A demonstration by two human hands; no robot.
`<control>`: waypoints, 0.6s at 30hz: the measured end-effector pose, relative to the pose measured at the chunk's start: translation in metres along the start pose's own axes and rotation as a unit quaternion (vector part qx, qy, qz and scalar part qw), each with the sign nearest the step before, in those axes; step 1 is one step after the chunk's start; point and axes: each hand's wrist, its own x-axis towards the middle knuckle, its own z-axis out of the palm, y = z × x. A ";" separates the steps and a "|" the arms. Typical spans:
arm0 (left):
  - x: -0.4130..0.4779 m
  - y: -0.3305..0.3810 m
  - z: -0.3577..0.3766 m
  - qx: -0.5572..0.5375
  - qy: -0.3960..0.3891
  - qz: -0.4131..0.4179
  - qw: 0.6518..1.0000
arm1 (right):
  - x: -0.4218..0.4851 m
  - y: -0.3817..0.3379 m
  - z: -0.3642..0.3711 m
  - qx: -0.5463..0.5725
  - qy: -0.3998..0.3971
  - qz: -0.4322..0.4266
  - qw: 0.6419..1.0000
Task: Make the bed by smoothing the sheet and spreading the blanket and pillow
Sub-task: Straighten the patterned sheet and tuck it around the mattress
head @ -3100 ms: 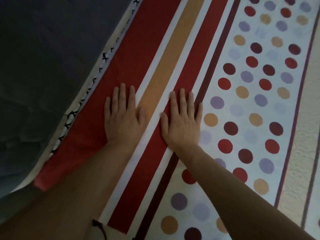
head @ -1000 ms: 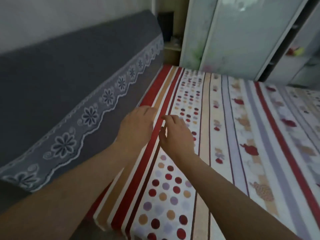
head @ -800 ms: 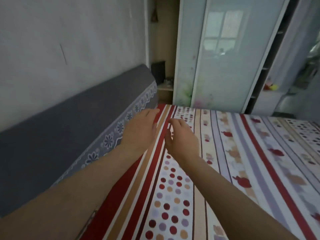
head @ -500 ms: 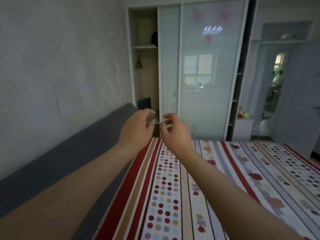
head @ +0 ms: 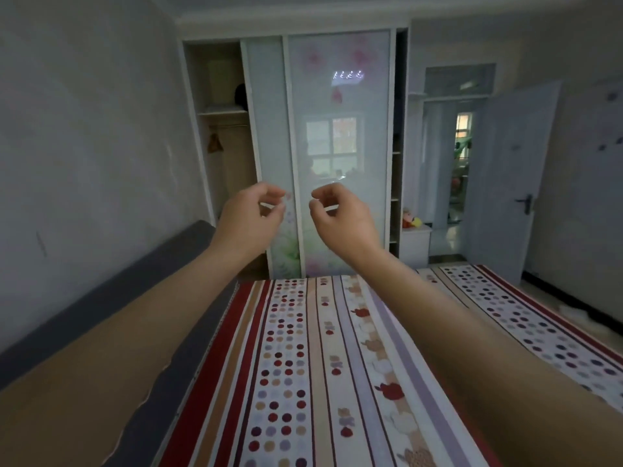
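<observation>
A striped and dotted sheet (head: 303, 365) in red, tan, lilac and white lies flat over the bed below me. My left hand (head: 251, 217) and my right hand (head: 342, 215) are both raised in the air well above the sheet, side by side, a small gap between them. Their fingers are loosely curled with thumb and fingertips apart, and neither holds anything. No blanket or pillow is in view.
A grey padded headboard (head: 111, 298) runs along the bed's left side against the wall. A wardrobe with glass sliding doors (head: 337, 156) stands beyond the bed's far end. At the right are an open door (head: 509, 183) and a strip of floor.
Both hands have lifted off the sheet into the air and curled their fingers. My view has swung up from the sheet to the wardrobe and the room.
</observation>
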 end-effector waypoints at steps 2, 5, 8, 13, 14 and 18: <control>-0.012 0.010 0.007 -0.008 -0.015 0.002 1.000 | -0.013 0.006 -0.018 -0.006 0.001 0.002 1.000; -0.030 0.016 0.019 -0.019 -0.031 0.003 0.999 | -0.031 0.021 -0.034 -0.024 -0.008 0.003 1.000; -0.043 0.020 0.030 -0.017 -0.041 -0.001 0.999 | -0.044 0.035 -0.045 -0.051 -0.018 0.015 0.998; -0.054 0.012 0.038 -0.019 -0.060 -0.011 0.998 | -0.054 0.043 -0.050 -0.061 -0.042 0.047 0.996; -0.054 0.010 0.038 -0.020 -0.063 -0.012 0.998 | -0.055 0.045 -0.049 -0.065 -0.043 0.051 0.996; -0.049 -0.003 0.034 -0.016 -0.079 -0.017 0.997 | -0.058 0.049 -0.036 -0.076 -0.047 0.073 0.993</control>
